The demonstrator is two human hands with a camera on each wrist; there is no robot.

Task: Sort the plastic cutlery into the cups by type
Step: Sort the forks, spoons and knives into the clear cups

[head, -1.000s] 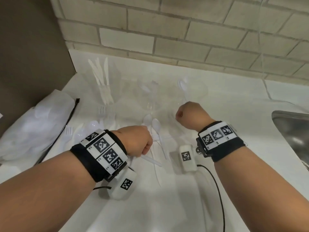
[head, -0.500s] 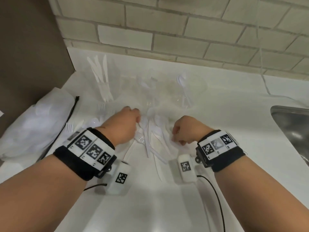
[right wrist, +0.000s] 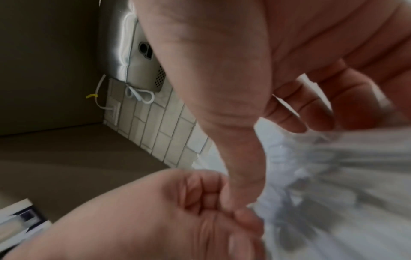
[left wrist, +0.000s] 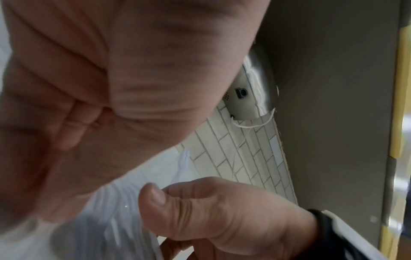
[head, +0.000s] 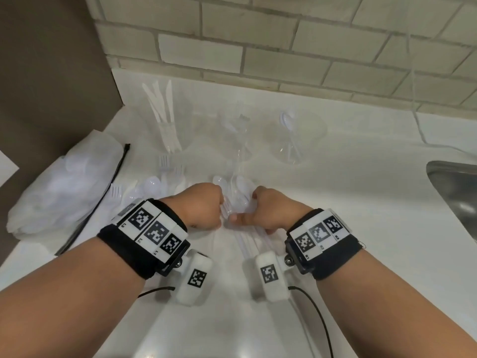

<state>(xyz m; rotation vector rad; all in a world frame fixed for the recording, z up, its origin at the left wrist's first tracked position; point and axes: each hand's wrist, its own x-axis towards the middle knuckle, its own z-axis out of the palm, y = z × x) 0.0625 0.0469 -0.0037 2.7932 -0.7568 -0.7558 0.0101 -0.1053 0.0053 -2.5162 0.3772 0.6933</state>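
A bundle of white plastic spoons (head: pixel 240 196) lies mid-counter, bowls pointing away from me. My left hand (head: pixel 204 206) is curled at its left side, with handles showing at the knuckles. My right hand (head: pixel 271 213) grips it from the right, thumb (right wrist: pixel 240 158) against the left fist (right wrist: pixel 144 219). The bundle is a white blur (right wrist: pixel 333 176) in the right wrist view. Behind stand three clear cups: the left cup (head: pixel 178 140) holds knives, the middle cup (head: pixel 227 140) forks, the right cup (head: pixel 309 135) a spoon.
Loose forks (head: pixel 165 164) and more spoons (head: pixel 152 184) lie left of my left hand. A plastic bag (head: pixel 64 182) sits at the far left against a brown panel. A steel sink (head: pixel 454 192) opens at the right edge. The tiled wall backs the counter.
My right hand came down from the cups to the pile. My left hand moved right, and both hands closed in on the spoons.
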